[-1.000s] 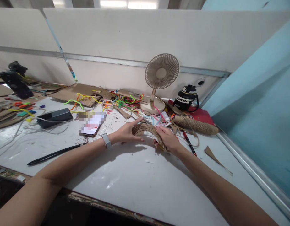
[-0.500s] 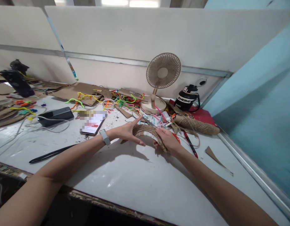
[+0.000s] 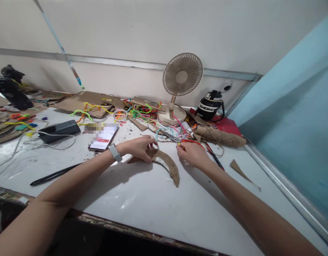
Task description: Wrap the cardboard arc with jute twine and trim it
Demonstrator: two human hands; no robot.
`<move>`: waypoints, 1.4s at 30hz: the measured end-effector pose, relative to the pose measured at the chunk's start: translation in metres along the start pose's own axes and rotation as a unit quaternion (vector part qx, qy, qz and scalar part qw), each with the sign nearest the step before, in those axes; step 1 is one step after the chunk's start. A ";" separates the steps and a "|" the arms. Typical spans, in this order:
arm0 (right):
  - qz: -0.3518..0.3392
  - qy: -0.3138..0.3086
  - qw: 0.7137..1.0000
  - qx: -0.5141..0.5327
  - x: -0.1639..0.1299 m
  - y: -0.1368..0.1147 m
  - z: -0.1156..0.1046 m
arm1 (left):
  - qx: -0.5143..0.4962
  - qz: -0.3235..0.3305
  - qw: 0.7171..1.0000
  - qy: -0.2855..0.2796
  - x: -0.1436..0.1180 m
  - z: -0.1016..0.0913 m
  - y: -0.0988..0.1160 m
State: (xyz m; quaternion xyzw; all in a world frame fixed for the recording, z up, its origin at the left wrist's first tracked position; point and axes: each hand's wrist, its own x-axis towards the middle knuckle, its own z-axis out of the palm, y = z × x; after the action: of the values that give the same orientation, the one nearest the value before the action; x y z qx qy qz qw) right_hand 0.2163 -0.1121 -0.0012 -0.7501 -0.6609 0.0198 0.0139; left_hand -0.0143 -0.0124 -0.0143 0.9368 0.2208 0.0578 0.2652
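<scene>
Left hand (image 3: pixel 138 148) pinches the curved, rough twine-wrapped arc (image 3: pixel 164 161) at its 10 o'clock end, flat on the glossy white desk (image 3: pixel 142 206). Right hand (image 3: pixel 193 153), loosely curled, has let go since 0.5 s ago, now by the red-handled scissors (image 3: pixel 189 141) at 2 o'clock.

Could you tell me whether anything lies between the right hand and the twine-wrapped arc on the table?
Nothing visible does. The right hand rests on bare table just right of the arc, which the left hand touches at its left end. The scissors lie behind the hand.
</scene>
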 end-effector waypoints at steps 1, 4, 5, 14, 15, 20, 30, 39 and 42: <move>0.007 0.007 1.000 -0.024 0.001 0.003 -0.001 | 0.001 0.002 1.000 0.007 0.000 0.002 0.003; 0.025 0.029 0.997 -0.065 0.002 0.008 -0.004 | 0.013 0.003 0.999 0.047 0.003 0.014 0.011; 0.024 0.039 0.997 -0.064 0.002 0.009 -0.004 | 0.022 0.000 0.998 0.062 0.003 0.019 0.014; -0.185 -0.064 0.981 0.003 -0.012 -0.003 -0.005 | 0.076 0.029 0.995 0.065 0.002 0.031 0.025; -0.186 -0.064 0.980 -0.001 -0.012 -0.005 -0.005 | 0.079 0.032 0.995 0.059 0.002 0.030 0.025; -0.193 -0.079 0.978 -0.011 -0.015 -0.009 -0.004 | 0.085 0.046 0.995 0.040 0.003 0.030 0.027; -0.207 -0.095 0.973 0.045 -0.008 0.002 -0.012 | -0.065 -0.053 0.996 -0.041 0.002 -0.010 0.024; -0.205 0.009 0.968 0.142 0.008 0.013 0.022 | 0.020 0.088 0.996 0.015 -0.002 0.020 0.002; -0.160 0.085 0.975 0.128 -0.004 0.013 0.035 | 0.075 0.108 0.991 0.032 -0.014 0.030 0.005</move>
State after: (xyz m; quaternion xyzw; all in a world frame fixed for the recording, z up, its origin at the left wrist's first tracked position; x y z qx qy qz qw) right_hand 0.2270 -0.1181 -0.0367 -0.6251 -0.7610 0.0382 0.1692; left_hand -0.0180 -0.0363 -0.0373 0.9700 0.1309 0.0995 0.1791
